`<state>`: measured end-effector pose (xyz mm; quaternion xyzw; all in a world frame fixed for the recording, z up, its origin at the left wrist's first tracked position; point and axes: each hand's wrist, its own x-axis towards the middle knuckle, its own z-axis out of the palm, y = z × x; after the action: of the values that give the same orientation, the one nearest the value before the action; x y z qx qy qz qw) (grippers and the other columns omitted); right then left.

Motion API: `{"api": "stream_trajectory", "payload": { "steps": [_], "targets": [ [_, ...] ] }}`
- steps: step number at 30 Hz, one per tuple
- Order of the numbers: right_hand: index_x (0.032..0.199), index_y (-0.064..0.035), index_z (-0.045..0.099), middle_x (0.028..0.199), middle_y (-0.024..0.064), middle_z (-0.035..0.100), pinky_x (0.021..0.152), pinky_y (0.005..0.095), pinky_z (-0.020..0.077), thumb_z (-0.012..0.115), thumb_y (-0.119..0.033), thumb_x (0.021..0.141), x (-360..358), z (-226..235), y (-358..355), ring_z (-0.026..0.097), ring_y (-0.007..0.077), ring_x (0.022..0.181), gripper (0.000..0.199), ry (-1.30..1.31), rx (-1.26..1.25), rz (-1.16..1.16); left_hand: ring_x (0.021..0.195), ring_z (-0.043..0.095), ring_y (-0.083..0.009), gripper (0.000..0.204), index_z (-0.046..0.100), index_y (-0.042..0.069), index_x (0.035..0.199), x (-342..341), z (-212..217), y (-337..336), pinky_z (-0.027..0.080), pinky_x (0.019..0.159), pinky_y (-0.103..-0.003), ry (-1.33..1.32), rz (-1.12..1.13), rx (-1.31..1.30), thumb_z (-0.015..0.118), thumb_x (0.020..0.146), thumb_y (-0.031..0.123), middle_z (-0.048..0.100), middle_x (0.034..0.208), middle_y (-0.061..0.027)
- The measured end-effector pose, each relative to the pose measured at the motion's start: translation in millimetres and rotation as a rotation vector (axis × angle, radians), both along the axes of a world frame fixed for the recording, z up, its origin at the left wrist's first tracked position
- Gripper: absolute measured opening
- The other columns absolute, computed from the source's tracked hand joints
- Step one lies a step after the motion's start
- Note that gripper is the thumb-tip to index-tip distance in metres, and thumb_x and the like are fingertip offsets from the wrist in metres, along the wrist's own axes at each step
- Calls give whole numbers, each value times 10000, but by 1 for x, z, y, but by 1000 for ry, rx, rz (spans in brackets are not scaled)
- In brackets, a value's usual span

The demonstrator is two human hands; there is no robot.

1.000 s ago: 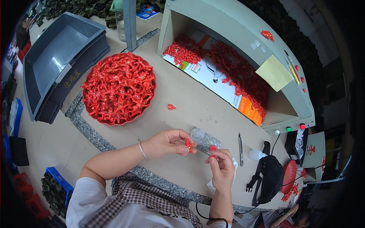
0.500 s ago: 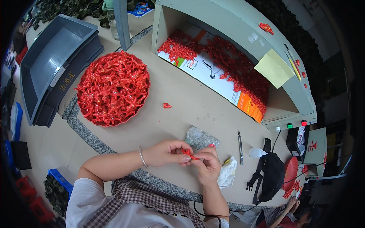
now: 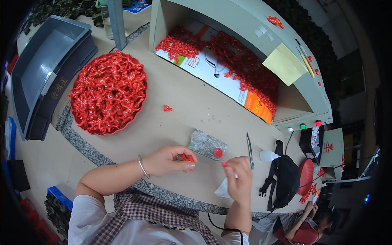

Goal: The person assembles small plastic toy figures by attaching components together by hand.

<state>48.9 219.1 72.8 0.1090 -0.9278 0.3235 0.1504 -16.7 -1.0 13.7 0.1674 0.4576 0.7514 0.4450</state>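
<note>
My left hand (image 3: 171,159) pinches a small glossy red figure piece (image 3: 188,158) between thumb and fingers. To its right, my right hand (image 3: 239,175) is closed, with a small red bit (image 3: 223,163) showing at the fingertips; its exact kind is too small to tell. Just beyond both hands lies a grey speckled stone slab (image 3: 200,141) with a small round red dish (image 3: 218,152) on its right end. A crumpled white tissue (image 3: 222,190) is partly covered by my right hand. One loose red piece (image 3: 168,108) lies farther off on the table.
A scalloped red tray (image 3: 138,116) heaped with red figures stands left, beside stacked grey bins (image 3: 51,73). Ahead, a pale booth (image 3: 292,100) holds many red pieces on cardboard. Tweezers (image 3: 250,151), a white squeeze bottle (image 3: 268,156) and a black bag (image 3: 288,181) lie right. Another person sits lower right.
My hands have come apart; the right has moved right, away from the figure piece that stays in my left. The dish on the slab is now uncovered. The whole view has shifted slightly.
</note>
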Motion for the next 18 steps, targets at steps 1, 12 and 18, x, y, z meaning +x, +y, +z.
{"api": "stream_trajectory", "payload": {
  "steps": [1, 12, 18],
  "targets": [
    [745, -35, 575, 726, 59, 551, 657, 307, 388, 632, -98, 747, 2, 2, 9, 498, 219, 697, 85, -3, 12, -8, 851, 554, -96, 168, 535, 32, 1001, -1, 1, 0, 482, 758, -251, -19, -7, -10, 555, 858, 117, 563, 919, -31],
    [681, -35, 544, 606, -43, 450, 516, 195, 299, 508, -210, 887, -7, -53, 40, 370, 39, 574, 273, -638, -690, -222, 890, 583, -136, 150, 543, 36, 998, -4, -4, 4, 487, 746, -255, -88, -14, -58, 548, 861, 98, 566, 940, -39],
    [661, -37, 546, 574, -53, 436, 492, 193, 278, 510, -214, 882, -12, -55, 41, 353, 35, 544, 286, -704, -679, -243, 880, 562, -111, 174, 535, 36, 1014, -3, -4, 4, 488, 759, -263, -93, -30, -52, 553, 860, 113, 554, 939, -24]
  ]
}}
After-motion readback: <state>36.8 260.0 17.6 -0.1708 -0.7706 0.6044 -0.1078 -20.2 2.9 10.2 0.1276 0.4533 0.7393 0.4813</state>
